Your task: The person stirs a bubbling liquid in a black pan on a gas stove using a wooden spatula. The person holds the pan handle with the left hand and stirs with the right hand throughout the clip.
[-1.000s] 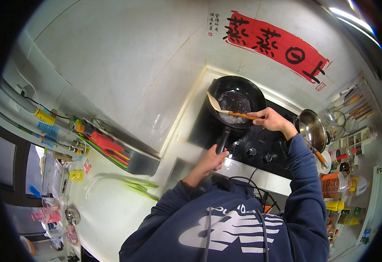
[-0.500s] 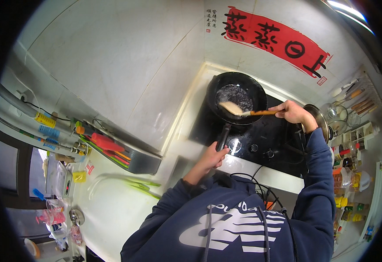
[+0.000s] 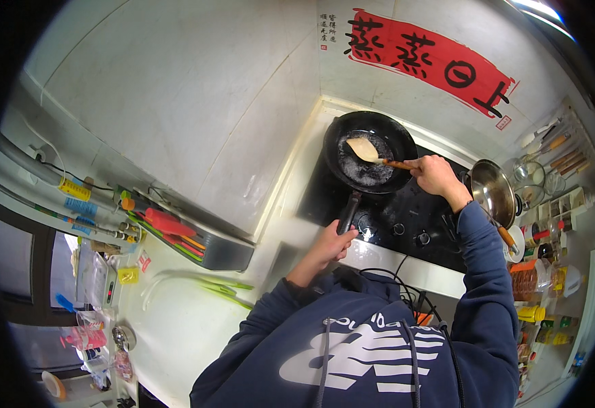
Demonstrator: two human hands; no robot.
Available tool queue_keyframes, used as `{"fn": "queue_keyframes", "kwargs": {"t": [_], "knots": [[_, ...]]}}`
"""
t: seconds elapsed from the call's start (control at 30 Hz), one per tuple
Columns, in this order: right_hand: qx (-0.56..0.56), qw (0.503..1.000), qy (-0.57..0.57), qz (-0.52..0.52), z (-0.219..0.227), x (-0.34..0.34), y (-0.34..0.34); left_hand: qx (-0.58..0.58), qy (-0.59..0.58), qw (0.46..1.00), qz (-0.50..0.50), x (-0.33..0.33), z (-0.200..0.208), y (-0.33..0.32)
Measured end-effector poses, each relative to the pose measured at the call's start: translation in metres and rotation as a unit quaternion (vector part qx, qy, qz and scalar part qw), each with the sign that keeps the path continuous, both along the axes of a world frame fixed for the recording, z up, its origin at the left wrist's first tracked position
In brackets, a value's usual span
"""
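A black wok [image 3: 403, 146] stands on the black cooktop [image 3: 413, 211], with a whitish, foamy layer [image 3: 365, 173] at its bottom. My left hand [image 3: 333, 243] is closed around the wok's handle [image 3: 349, 212], which points toward me. From the right, my right hand [image 3: 437, 178] grips the wooden handle of a spatula [image 3: 362, 148]. Its pale, broad blade is inside the wok, over the far part of the bottom. Whether the blade touches the wok I cannot tell.
Right of the cooktop sits a steel pot [image 3: 492, 190]. Bottles [image 3: 533, 279] and hanging utensils [image 3: 563, 160] line the right wall. At left are a grey knife holder [image 3: 229, 256], green stalks [image 3: 222, 289] and a white sink [image 3: 175, 333]. Black cables [image 3: 406, 285] hang at the counter's front.
My right hand and the spatula have shifted left and away from me, carrying the blade toward the wok's far side. My left hand stays on the handle. More of the steel pot shows.
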State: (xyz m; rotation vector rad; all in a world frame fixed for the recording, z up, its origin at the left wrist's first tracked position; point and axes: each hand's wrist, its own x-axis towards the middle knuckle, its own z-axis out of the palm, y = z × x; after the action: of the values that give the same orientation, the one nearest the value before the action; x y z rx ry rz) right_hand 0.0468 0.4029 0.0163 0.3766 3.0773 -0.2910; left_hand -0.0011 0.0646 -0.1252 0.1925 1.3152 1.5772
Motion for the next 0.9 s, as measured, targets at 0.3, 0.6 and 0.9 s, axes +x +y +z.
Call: {"fn": "queue_keyframes", "kwargs": {"t": [0.3, 0.6, 0.9], "knots": [[-0.181, 0.983, 0.030, -0.019, 0.013, -0.032, -0.036, -0.006, 0.003, 1.000, 0.001, 0.002, 0.006, -0.001], [-0.095, 0.993, -0.015, 0.063, 0.037, -0.018, -0.042, 0.000, 0.002, 1.000, -0.002, 0.000, 0.001, 0.000], [-0.092, 0.994, -0.022, 0.045, 0.022, -0.021, -0.038, 0.004, 0.001, 1.000, -0.003, 0.000, 0.003, -0.002]]}}
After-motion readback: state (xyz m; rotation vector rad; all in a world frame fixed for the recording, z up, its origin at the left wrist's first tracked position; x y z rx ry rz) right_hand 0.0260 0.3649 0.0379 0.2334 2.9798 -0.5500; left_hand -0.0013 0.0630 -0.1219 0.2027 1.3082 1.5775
